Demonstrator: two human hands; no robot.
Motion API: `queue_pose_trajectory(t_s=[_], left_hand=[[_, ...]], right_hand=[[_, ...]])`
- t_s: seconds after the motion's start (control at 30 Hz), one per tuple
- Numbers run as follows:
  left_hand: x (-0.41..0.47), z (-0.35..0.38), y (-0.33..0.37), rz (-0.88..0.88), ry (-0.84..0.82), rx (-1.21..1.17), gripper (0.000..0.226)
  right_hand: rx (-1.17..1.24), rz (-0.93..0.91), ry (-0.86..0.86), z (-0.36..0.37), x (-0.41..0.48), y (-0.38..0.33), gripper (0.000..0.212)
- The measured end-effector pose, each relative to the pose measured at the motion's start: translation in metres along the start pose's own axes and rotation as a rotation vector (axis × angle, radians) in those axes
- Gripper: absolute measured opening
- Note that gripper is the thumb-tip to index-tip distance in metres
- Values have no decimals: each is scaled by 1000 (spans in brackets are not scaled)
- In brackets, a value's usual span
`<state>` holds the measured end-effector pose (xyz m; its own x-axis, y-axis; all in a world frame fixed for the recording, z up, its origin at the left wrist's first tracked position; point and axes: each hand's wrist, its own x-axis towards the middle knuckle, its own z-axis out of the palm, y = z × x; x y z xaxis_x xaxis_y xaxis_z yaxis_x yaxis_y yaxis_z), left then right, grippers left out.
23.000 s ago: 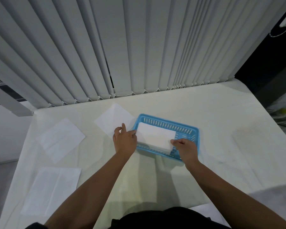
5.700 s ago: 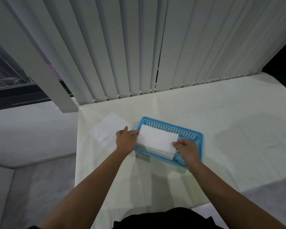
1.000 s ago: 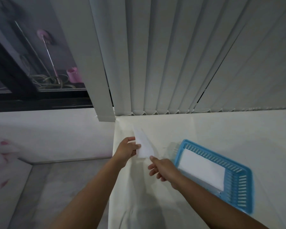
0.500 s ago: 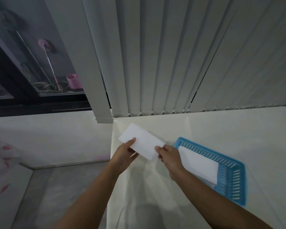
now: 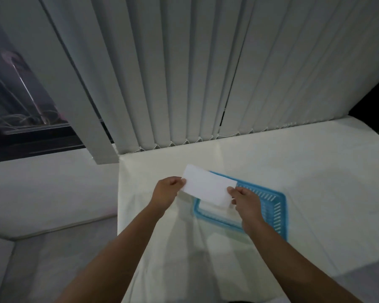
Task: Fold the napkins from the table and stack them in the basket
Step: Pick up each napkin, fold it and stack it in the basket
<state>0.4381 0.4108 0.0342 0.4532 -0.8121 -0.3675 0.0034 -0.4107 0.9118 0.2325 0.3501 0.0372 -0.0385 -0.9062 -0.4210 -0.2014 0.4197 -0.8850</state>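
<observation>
You hold one folded napkin (image 5: 208, 188) between both hands, raised above the near-left part of the blue basket (image 5: 279, 212). The napkin is plain white, a long narrow rectangle with clean straight edges and no visible print; its long side slopes from the far left down toward the near right, and its surface looks flat and taut between your grips. Your left hand (image 5: 165, 192) pinches the left short edge, thumb on top and fingers curled under it. Your right hand (image 5: 246, 201) pinches the right short edge near its lower corner, fingers curled round the paper in the same way. The napkin hides the basket's far-left corner and part of its inside. Just below the napkin's near edge, a strip of white (image 5: 210, 207) shows inside the basket, which looks like napkins already lying there; how many you cannot tell. The basket has slotted walls and sits flat on the cream-covered table (image 5: 173, 254), near its left edge. Behind the table hang pale vertical blinds (image 5: 206, 73), and a dark window (image 5: 20, 110) shows to their left.
</observation>
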Motion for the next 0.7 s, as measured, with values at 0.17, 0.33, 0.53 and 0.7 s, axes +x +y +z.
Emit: queue_pose_trajectory(t_s=[0.17, 0.33, 0.53, 0.7], left_hand=[[-8, 41, -4, -26, -42, 84, 25], [-6, 59, -24, 75, 84, 485, 21], [-6, 60, -37, 91, 135, 706, 28], [-9, 65, -30, 106, 146, 797, 27]], right_hand=[[-15, 32, 50, -44, 13, 11, 15], [-70, 47, 19, -69, 23, 25, 11], [-153, 31, -1, -81, 31, 36, 11], [-143, 37, -13, -79, 34, 35, 15]])
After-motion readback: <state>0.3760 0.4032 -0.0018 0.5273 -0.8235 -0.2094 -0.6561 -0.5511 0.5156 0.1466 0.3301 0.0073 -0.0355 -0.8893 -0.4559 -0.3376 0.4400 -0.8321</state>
